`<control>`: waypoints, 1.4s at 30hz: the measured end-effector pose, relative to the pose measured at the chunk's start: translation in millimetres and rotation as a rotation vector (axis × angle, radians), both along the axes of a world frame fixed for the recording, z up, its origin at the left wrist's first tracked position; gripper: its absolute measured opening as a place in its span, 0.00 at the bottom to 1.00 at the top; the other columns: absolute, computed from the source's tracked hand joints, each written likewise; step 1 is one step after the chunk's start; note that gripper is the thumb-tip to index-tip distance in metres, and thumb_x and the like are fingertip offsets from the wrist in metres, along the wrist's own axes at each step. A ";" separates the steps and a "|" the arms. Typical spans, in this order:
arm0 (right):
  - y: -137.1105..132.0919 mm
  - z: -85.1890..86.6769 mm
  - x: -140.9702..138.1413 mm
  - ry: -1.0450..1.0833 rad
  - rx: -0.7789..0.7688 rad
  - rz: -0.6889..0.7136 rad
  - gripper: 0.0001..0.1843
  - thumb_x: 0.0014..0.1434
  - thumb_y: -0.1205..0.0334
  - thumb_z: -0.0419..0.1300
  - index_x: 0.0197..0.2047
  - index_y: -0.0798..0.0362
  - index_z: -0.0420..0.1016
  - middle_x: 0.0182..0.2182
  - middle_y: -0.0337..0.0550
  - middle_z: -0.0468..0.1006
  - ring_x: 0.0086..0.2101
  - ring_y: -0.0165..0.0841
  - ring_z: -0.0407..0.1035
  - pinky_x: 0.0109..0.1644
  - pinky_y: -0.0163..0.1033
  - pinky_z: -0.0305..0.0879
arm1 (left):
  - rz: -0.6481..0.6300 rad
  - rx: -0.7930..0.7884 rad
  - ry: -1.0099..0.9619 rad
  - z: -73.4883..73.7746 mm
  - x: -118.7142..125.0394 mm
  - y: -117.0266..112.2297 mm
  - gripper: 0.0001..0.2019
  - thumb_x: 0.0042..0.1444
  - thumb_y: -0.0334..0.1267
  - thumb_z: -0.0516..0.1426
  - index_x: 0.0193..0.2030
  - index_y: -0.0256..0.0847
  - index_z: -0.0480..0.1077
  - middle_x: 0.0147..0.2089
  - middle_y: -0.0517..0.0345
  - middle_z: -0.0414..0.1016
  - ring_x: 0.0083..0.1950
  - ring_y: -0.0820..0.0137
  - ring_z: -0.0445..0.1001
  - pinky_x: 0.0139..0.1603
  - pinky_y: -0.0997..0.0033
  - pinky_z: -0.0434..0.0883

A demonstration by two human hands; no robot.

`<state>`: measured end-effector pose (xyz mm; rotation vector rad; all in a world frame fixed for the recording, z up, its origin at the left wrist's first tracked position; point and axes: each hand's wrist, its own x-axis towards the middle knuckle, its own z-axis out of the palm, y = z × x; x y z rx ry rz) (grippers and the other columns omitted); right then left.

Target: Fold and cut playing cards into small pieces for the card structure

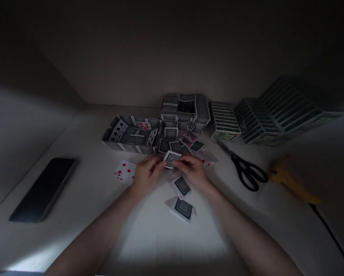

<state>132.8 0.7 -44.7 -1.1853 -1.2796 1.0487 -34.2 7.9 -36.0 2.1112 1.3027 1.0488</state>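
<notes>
A playing card point(172, 158), patterned back showing, is pinched between my left hand point(146, 171) at its left edge and my right hand point(194, 171) at its right edge. Whether it is one card or several I cannot tell. Below the hands lie two folded-looking cards point(182, 185) with backs up. A five of diamonds point(125, 171) lies left of my left hand, partly covered by it. Beyond the held card are several loose cards point(175, 147), and a two of hearts point(206, 162) shows past my right hand.
An open box built of cards point(131, 145) stands behind on the left, beside a closed card box with an opening point(186, 109). Rightward are slatted card structures point(225, 120), black-handled scissors point(248, 170) and a yellow glue gun point(292, 182) with a cord. A phone point(43, 189) lies left.
</notes>
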 end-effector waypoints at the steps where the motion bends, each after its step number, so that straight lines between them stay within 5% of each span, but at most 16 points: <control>1: 0.0 0.6 0.0 0.000 -0.036 0.009 0.11 0.46 0.57 0.63 0.19 0.53 0.70 0.19 0.34 0.65 0.22 0.26 0.59 0.25 0.32 0.55 | 0.015 0.012 0.005 -0.3 1.1 -0.3 0.11 0.57 0.41 0.51 0.28 0.38 0.68 0.26 0.59 0.68 0.28 0.74 0.66 0.29 0.75 0.63; 12: 0.3 5.9 3.1 -0.022 -0.130 0.116 0.19 0.53 0.50 0.55 0.18 0.53 0.63 0.16 0.34 0.61 0.20 0.26 0.57 0.24 0.33 0.52 | -0.061 0.056 0.006 2.1 2.9 -1.5 0.08 0.55 0.36 0.52 0.26 0.38 0.66 0.25 0.60 0.68 0.28 0.75 0.66 0.29 0.76 0.63; 20: -2.1 2.6 2.8 -0.108 -0.036 0.244 0.19 0.57 0.51 0.51 0.20 0.53 0.60 0.18 0.33 0.58 0.22 0.26 0.54 0.25 0.31 0.51 | -0.075 -0.277 -0.212 -0.6 4.2 -0.4 0.11 0.56 0.41 0.51 0.26 0.38 0.65 0.21 0.63 0.63 0.22 0.77 0.63 0.21 0.78 0.61; 28: -5.1 5.3 -0.9 -0.207 -0.004 0.284 0.16 0.53 0.53 0.56 0.20 0.54 0.65 0.19 0.35 0.64 0.24 0.27 0.57 0.27 0.31 0.53 | 0.042 -0.295 -0.381 2.1 8.0 2.3 0.12 0.55 0.42 0.51 0.25 0.38 0.64 0.19 0.65 0.63 0.19 0.78 0.63 0.18 0.79 0.61; 34: -2.4 4.6 0.9 -0.040 -0.106 0.102 0.16 0.55 0.50 0.53 0.25 0.53 0.66 0.16 0.34 0.62 0.19 0.26 0.57 0.23 0.31 0.54 | -0.014 -0.131 -0.188 -4.4 6.0 1.4 0.09 0.52 0.38 0.54 0.24 0.38 0.65 0.19 0.64 0.64 0.22 0.78 0.62 0.21 0.79 0.60; 42: -5.2 -1.9 0.6 -0.187 0.040 0.180 0.11 0.54 0.57 0.54 0.25 0.53 0.68 0.21 0.35 0.63 0.23 0.27 0.59 0.26 0.32 0.53 | -0.044 -0.104 -0.030 -3.2 6.8 3.1 0.08 0.55 0.38 0.51 0.28 0.39 0.66 0.23 0.62 0.65 0.26 0.75 0.63 0.25 0.77 0.60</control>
